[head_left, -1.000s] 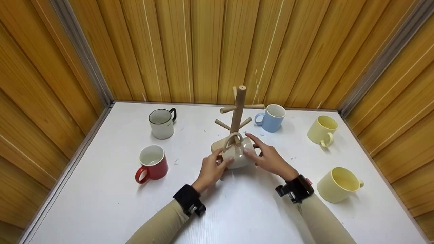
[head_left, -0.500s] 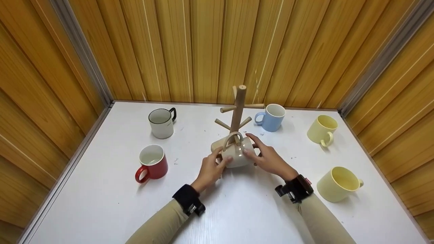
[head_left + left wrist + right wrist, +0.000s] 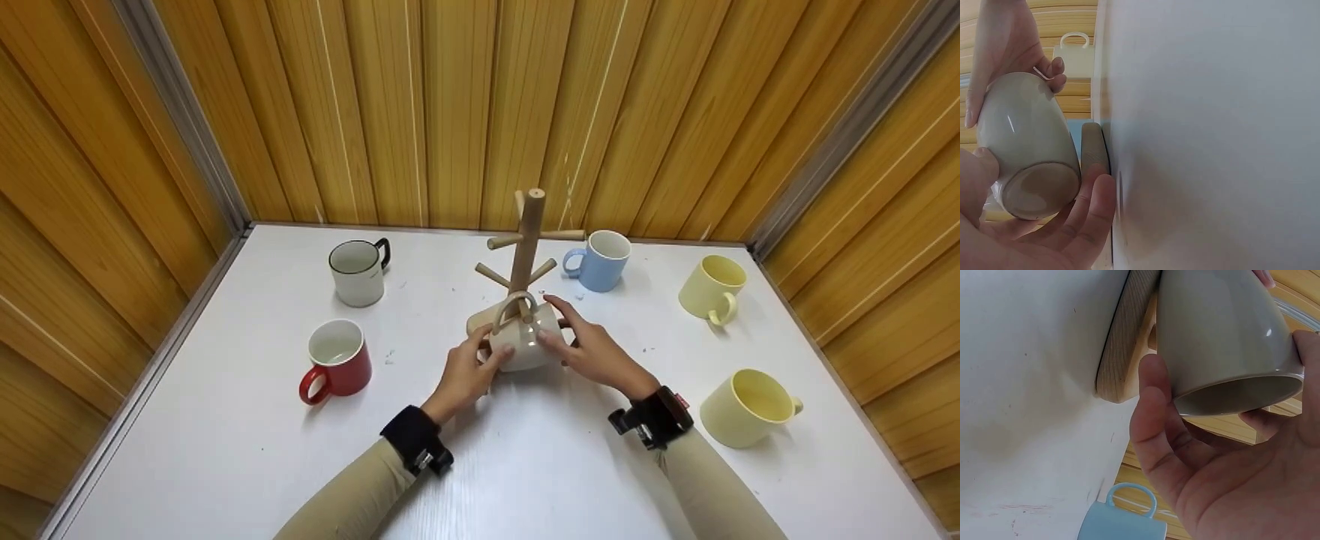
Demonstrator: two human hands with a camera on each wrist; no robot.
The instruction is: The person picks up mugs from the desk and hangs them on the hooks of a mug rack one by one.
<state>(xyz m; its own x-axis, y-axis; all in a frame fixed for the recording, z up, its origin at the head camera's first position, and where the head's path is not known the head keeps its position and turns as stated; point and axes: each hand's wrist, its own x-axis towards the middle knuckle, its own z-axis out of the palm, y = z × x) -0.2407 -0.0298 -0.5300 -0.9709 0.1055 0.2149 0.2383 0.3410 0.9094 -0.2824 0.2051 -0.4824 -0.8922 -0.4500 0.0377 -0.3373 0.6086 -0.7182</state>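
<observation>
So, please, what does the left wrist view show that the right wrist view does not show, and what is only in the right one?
Only left wrist: the flat bottom of the held beige mug, and a pale yellow mug.
Only right wrist: the beige mug's open mouth and the handle of a blue mug.
Both: the beige mug, the right hand, the stand's wooden base and the white table.

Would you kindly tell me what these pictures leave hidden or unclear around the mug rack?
Rack base: head view, partly hidden by the beige mug.
Mug handle: left wrist view, hidden behind the mug's body.
Whether handle and peg touch: head view, too small.
Blue mug: right wrist view, cut by the bottom edge.
</observation>
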